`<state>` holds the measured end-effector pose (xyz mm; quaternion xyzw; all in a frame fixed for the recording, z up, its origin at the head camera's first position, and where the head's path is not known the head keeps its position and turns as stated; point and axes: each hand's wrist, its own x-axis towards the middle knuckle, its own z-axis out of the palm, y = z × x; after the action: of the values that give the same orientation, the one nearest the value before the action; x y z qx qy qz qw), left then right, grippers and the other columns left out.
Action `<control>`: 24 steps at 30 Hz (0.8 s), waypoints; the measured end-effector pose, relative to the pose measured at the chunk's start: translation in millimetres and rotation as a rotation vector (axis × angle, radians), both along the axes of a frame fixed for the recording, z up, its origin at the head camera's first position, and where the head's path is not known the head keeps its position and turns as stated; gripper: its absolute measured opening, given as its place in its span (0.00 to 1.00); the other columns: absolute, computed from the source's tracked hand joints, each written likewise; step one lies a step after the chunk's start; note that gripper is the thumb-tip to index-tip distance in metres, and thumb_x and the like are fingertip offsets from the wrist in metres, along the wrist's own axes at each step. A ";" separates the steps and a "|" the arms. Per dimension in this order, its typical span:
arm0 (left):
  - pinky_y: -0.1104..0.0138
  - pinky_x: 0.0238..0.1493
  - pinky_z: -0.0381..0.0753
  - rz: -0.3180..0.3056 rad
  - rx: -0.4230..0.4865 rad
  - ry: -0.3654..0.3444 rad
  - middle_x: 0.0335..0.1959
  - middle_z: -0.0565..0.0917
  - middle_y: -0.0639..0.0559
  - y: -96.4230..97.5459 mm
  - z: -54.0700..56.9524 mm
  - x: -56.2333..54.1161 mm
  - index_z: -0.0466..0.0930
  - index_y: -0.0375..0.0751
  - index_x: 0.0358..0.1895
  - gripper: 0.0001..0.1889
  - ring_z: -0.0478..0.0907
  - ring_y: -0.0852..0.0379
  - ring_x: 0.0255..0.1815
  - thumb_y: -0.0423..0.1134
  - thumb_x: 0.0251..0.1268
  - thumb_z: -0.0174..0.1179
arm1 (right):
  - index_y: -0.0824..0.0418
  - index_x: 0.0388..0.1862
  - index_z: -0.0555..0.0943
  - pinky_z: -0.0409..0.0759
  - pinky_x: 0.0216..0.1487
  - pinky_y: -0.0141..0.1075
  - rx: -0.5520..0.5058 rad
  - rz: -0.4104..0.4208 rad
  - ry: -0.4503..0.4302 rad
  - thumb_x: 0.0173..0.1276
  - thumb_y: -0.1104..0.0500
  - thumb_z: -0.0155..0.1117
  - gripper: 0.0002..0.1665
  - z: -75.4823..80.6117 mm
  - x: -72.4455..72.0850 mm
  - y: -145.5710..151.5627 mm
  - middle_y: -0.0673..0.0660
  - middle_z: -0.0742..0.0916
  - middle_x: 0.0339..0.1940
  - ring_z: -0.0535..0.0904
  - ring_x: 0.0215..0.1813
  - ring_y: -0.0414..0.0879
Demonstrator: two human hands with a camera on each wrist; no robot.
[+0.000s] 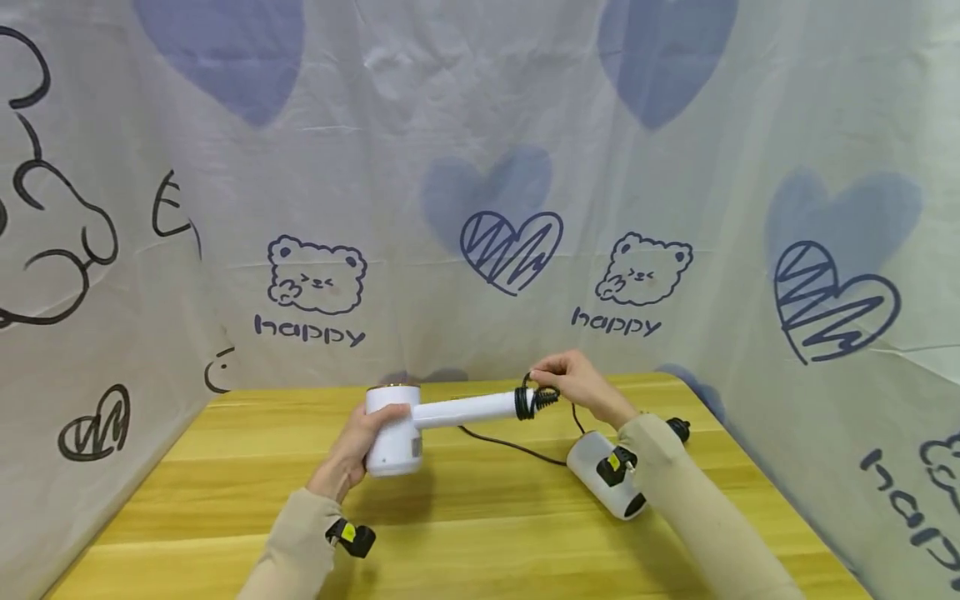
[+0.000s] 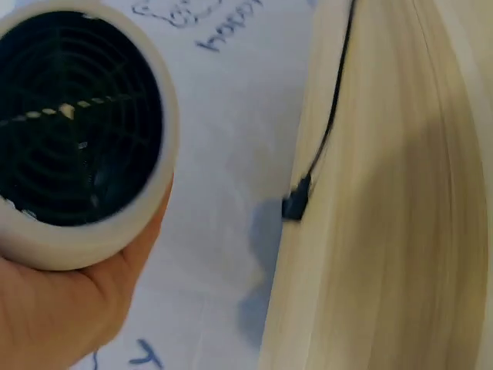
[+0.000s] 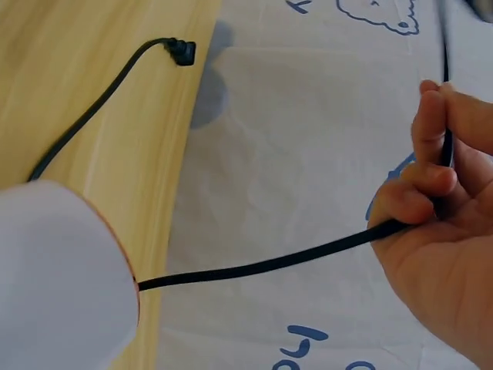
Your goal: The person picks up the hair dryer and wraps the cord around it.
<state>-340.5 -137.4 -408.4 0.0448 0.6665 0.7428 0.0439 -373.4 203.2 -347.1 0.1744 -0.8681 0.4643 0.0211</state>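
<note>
White hair dryer (image 1: 431,416) is held up over the table (image 1: 480,537), left hand (image 1: 366,437) wrapped round the barrel. Right hand (image 1: 579,382) pinches its black cord (image 1: 523,403) by the coiled handle end. Left wrist cam catches the dark grille (image 2: 77,154) and a small plug (image 2: 295,202), both hidden in the head view.

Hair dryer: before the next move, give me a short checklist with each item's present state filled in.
1. Left hand grips the hair dryer: ok.
2. Right hand pinches the cord: ok.
3. Handle free of cord: not ok; black loops circle its end.
4. White cylinder rests on the table: ok.
5. Cord free behind that cylinder: cannot tell; hidden there.
</note>
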 end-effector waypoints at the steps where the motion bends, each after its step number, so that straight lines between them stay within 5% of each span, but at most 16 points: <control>1: 0.56 0.38 0.86 0.006 -0.035 0.032 0.41 0.81 0.47 -0.9 -0.3 -0.4 0.61 0.38 0.64 0.31 0.83 0.52 0.35 0.41 0.61 0.62 | 0.62 0.45 0.87 0.80 0.45 0.38 0.023 0.009 0.001 0.72 0.60 0.59 0.11 0.2 1.4 0.9 0.57 0.88 0.39 0.80 0.42 0.48; 11: 0.57 0.46 0.84 0.086 -0.282 0.241 0.54 0.76 0.36 2.8 -4.8 -0.8 0.63 0.41 0.66 0.42 0.79 0.47 0.46 0.36 0.46 0.75 | 0.59 0.42 0.88 0.76 0.32 0.33 0.157 -0.018 0.062 0.70 0.58 0.61 0.10 -1.7 11.4 -6.3 0.53 0.88 0.33 0.78 0.33 0.46; 24: 0.59 0.41 0.84 0.334 -0.313 0.254 0.52 0.77 0.38 18.3 -5.8 3.7 0.61 0.43 0.68 0.45 0.78 0.44 0.45 0.44 0.46 0.76 | 0.58 0.41 0.89 0.69 0.27 0.32 0.111 -0.130 0.182 0.69 0.57 0.63 0.10 -8.6 15.1 -24.5 0.54 0.90 0.37 0.72 0.27 0.43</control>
<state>-336.8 -119.1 -414.2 0.0198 0.7717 0.6159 -0.1570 -358.3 178.7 -355.7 0.1601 -0.8965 0.3953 0.1199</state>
